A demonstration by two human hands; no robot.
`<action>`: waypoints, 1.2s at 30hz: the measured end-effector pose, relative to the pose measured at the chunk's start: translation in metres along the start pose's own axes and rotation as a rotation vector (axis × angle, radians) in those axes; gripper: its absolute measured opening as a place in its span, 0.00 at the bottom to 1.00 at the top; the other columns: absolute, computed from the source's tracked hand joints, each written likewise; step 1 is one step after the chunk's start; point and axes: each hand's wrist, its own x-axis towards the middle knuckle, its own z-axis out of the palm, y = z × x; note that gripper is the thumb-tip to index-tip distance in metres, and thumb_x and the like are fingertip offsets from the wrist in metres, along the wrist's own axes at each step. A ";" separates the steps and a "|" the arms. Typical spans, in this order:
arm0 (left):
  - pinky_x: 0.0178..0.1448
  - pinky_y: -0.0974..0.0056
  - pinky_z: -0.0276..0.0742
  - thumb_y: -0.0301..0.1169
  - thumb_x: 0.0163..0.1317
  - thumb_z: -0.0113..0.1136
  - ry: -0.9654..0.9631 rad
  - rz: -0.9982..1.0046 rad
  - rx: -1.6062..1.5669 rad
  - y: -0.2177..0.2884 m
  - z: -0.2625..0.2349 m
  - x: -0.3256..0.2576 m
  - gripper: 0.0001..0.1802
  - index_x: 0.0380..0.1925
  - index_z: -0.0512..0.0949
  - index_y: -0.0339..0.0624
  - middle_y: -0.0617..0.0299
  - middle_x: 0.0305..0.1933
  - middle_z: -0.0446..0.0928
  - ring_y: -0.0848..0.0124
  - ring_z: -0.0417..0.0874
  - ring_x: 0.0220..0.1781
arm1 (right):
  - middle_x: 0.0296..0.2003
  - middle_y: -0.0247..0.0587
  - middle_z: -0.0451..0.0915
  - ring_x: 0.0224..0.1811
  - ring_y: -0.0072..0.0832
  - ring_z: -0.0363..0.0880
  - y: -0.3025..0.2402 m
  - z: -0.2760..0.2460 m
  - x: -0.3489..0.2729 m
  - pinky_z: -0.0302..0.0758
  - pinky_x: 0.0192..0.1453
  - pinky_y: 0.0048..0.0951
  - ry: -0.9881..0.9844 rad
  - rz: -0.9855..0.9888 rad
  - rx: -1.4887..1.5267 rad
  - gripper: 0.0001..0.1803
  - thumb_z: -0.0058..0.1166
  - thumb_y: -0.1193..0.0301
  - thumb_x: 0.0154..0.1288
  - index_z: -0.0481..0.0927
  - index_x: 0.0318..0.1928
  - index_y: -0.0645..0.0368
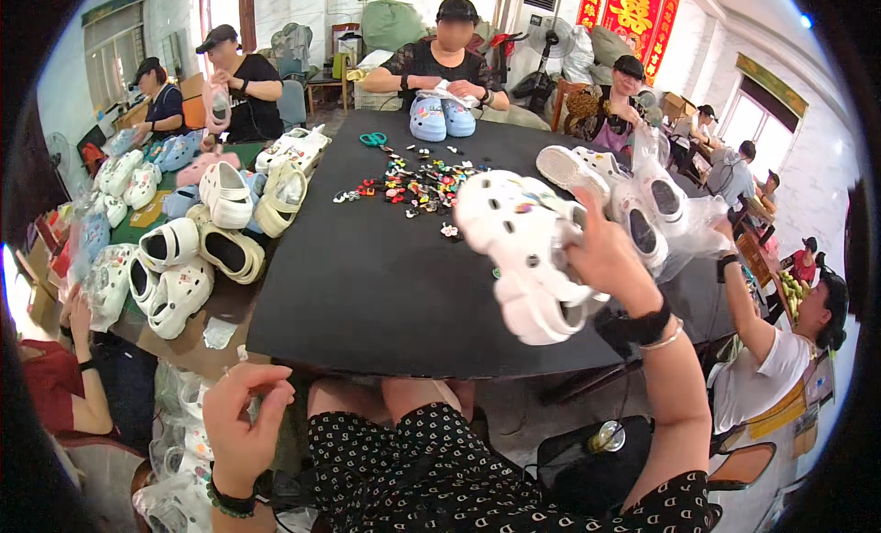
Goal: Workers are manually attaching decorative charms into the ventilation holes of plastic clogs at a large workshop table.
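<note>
Over the right side of the black table point(312, 285), my right hand point(610, 253) is closed on a pair of white clogs point(523, 248). The clogs are tilted, their holed uppers showing, with a few coloured charms on them. Part of the pair is hidden behind my fingers. My left hand point(243, 423) hangs near the table's front left edge, its fingers loosely bent and apart from the thumb, with nothing visible in it. Small colourful shoe charms point(422, 184) lie scattered mid-table, left of the clogs.
White clogs point(179, 271) crowd a table at the left. More white clogs point(642, 212), some in clear plastic bags, lie at the right. Teal scissors point(373, 139) are near the far edge. Opposite, a person handles blue clogs point(443, 117); other people sit along both sides.
</note>
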 end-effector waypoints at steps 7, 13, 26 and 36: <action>0.40 0.66 0.77 0.20 0.54 0.65 -0.151 0.221 0.146 0.012 0.028 0.000 0.09 0.37 0.82 0.37 0.55 0.33 0.82 0.66 0.83 0.33 | 0.27 0.59 0.82 0.30 0.53 0.82 -0.097 0.089 0.020 0.78 0.37 0.50 -0.137 -0.228 0.068 0.45 0.50 0.72 0.53 0.50 0.70 0.76; 0.44 0.65 0.77 0.24 0.58 0.64 -0.230 0.105 0.025 -0.015 0.057 0.003 0.10 0.40 0.81 0.34 0.55 0.39 0.81 0.67 0.82 0.37 | 0.32 0.64 0.82 0.36 0.56 0.83 -0.126 0.140 -0.002 0.78 0.46 0.48 -0.394 -0.285 0.217 0.50 0.61 0.52 0.55 0.54 0.71 0.65; 0.54 0.54 0.61 0.43 0.48 0.73 -0.313 0.451 0.656 -0.037 0.125 0.027 0.35 0.55 0.74 0.41 0.53 0.52 0.74 0.58 0.74 0.55 | 0.51 0.57 0.78 0.51 0.49 0.79 -0.003 0.117 -0.037 0.74 0.58 0.42 -0.056 -0.191 0.397 0.34 0.64 0.54 0.61 0.71 0.59 0.64; 0.60 0.48 0.59 0.26 0.54 0.55 -0.259 0.617 0.768 -0.070 0.121 0.038 0.18 0.47 0.78 0.40 0.56 0.46 0.77 0.59 0.74 0.56 | 0.44 0.64 0.80 0.48 0.54 0.80 -0.016 0.165 -0.067 0.75 0.56 0.46 -0.343 -0.113 0.707 0.44 0.72 0.59 0.53 0.60 0.61 0.69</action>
